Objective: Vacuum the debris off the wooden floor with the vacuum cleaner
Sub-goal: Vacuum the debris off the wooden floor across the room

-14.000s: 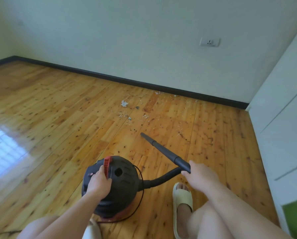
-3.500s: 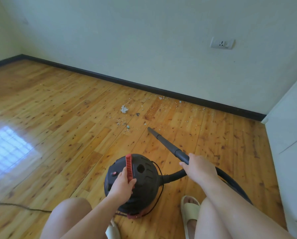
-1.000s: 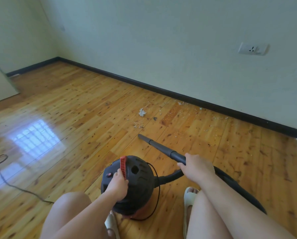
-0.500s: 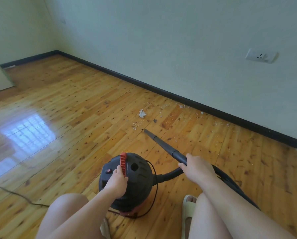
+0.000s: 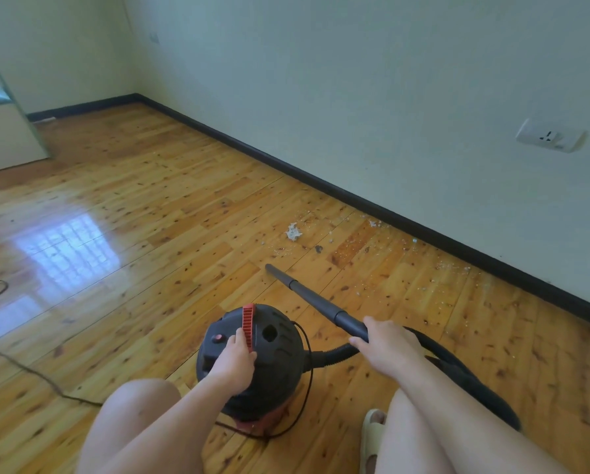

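Note:
A round black vacuum cleaner (image 5: 273, 357) with a red handle stands on the wooden floor (image 5: 150, 213) between my knees. My left hand (image 5: 233, 359) grips that red handle on top. My right hand (image 5: 384, 343) holds the black wand (image 5: 316, 299), whose tip rests low near the floor, a short way from the debris. A crumpled white scrap (image 5: 293, 231) and scattered crumbs (image 5: 351, 248) lie ahead, spreading right along the dark baseboard (image 5: 423, 230). The black hose (image 5: 457, 367) loops behind my right arm.
The power cord (image 5: 23, 367) trails across the floor at left. A white cabinet (image 5: 3, 131) stands at the far left. A wall socket (image 5: 548, 135) is on the right wall. My foot in a pale slipper (image 5: 372, 436) is beside the vacuum.
The view has swung left and the wand tip has shifted left, away from the crumbs near the baseboard. Both hands keep their grips.

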A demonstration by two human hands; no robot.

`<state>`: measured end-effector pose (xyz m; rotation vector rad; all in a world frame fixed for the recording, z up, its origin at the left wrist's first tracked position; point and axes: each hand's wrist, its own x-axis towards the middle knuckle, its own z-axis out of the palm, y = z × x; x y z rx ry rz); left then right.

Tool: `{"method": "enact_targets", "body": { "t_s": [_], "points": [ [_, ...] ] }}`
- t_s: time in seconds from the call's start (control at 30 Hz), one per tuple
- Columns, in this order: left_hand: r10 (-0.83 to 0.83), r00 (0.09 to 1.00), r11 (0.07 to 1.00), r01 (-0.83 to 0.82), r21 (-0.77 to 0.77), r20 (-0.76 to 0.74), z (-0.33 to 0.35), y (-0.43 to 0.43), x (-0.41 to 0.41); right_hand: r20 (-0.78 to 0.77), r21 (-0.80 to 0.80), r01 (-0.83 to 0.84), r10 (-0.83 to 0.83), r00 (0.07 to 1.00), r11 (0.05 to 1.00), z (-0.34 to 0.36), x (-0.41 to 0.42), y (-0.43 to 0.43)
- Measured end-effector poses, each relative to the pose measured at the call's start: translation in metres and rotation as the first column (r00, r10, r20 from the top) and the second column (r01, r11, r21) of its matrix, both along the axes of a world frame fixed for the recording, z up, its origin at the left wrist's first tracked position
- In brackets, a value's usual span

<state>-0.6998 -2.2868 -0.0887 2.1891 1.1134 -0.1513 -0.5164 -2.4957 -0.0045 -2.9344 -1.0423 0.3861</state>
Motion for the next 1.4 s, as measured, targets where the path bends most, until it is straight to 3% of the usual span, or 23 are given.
{"method": "enact_targets", "body": {
  "t_s": [0.27,0.8,1.1,1.4],
  "points": [
    [0.029,1.0,0.999,-0.029,0.013,0.001,-0.002,0.003,0.006,0.004,0.021,-0.04,0.04,0.999,0.999,-0.005,0.01,0.011],
    [0.035,0.999,0.999,-0.034,0.023,-0.015,-0.002,0.012,0.016,0.043,0.039,0.075,-0.076,0.996,0.996,-0.021,0.021,0.033],
    [0.023,0.999,1.0,-0.022,0.022,-0.031,0.001,0.012,0.016,0.003,0.012,0.183,-0.183,0.983,0.983,-0.024,0.038,0.019],
    [0.02,0.999,1.0,-0.019,0.009,-0.036,0.002,0.016,0.018,-0.027,0.013,0.191,-0.191,0.981,0.981,-0.028,0.038,0.027]
  ]
}}
